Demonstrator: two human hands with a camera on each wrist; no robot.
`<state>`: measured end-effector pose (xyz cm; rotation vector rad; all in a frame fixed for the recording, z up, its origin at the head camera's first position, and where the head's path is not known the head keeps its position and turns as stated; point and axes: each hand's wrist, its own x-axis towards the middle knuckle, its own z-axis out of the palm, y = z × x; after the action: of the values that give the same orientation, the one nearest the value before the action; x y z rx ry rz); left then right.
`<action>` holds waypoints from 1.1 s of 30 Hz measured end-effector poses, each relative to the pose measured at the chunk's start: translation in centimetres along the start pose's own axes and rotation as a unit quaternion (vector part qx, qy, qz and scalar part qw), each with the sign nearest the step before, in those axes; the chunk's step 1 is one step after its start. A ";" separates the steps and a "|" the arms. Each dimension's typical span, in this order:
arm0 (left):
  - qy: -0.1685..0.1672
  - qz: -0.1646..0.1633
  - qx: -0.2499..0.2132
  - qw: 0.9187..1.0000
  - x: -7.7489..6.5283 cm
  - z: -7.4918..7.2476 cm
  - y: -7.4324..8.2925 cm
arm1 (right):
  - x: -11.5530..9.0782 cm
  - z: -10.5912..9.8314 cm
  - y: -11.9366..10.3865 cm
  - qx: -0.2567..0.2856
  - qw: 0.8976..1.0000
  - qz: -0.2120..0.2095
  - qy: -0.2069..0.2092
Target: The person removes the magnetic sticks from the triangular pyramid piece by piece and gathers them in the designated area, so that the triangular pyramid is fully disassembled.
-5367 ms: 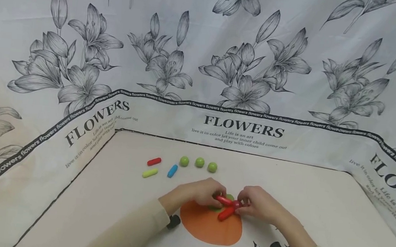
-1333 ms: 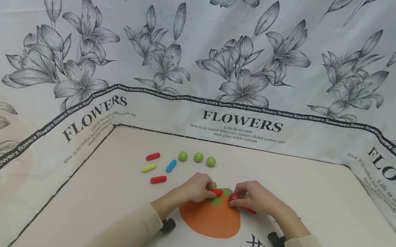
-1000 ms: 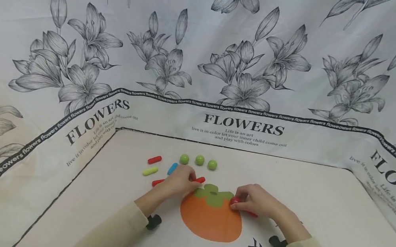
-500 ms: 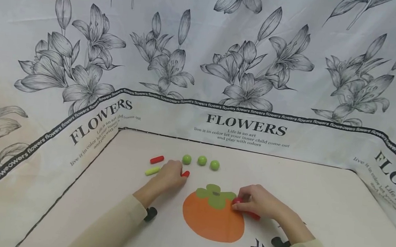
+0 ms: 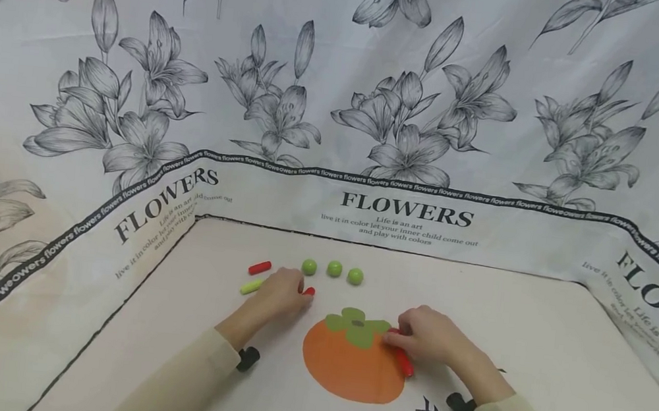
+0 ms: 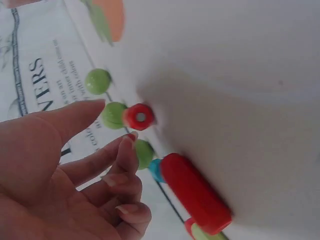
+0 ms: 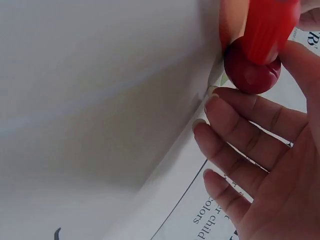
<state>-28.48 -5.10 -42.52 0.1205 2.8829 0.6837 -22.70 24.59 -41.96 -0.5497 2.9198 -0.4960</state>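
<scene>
My left hand (image 5: 279, 293) is low over the table, thumb and fingers apart. At its fingertips is a red stick (image 6: 132, 118), end-on in the left wrist view with a silver spot in its end. Beside that hand lies a thicker-looking red stick (image 6: 195, 192), with a blue stick (image 6: 156, 170) partly hidden behind it. My right hand (image 5: 433, 334) pinches a dark red ball (image 7: 250, 72) between thumb and index finger, its other fingers loosely spread. A red stick (image 5: 404, 363) is joined to the ball and slants down over the persimmon print (image 5: 350, 366).
Three green balls (image 5: 334, 269) sit in a row beyond my left hand. A red stick (image 5: 260, 267) and a yellow-green stick (image 5: 251, 286) lie to its left. Printed cloth walls (image 5: 399, 222) close off the back and sides of the table.
My left hand has carried a red stick left, away from the ball, and its fingers have parted. My right hand stays put; its stick has swung from pointing right to pointing down.
</scene>
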 end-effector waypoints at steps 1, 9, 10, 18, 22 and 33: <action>0.003 -0.001 0.001 1.000 -0.2 -0.1 0.0 | 0.0 0.1 0.0 -0.011 1.000 0.007 0.004; 0.013 0.043 0.000 0.999 -2.2 -1.0 -0.3 | -0.2 -0.5 0.5 -0.013 1.000 0.000 0.007; 0.013 0.053 -0.003 0.999 -2.4 -0.9 -0.5 | -0.2 -0.7 0.6 -0.004 1.000 -0.015 0.006; -0.048 0.146 -0.043 0.987 -4.2 0.4 -0.8 | -0.7 -1.4 0.9 0.045 0.987 -0.146 -0.044; -0.118 0.205 -0.073 0.969 -4.6 1.0 0.1 | -0.5 -1.0 0.8 0.055 0.985 -0.160 -0.042; -0.178 0.255 -0.075 0.947 -4.7 2.9 3.0 | 0.5 -0.6 0.5 0.042 0.987 -0.152 -0.034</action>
<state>-23.26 -1.73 -42.99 0.8948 2.4435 0.8526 -23.47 25.00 -41.59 -0.9864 2.7460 -0.6183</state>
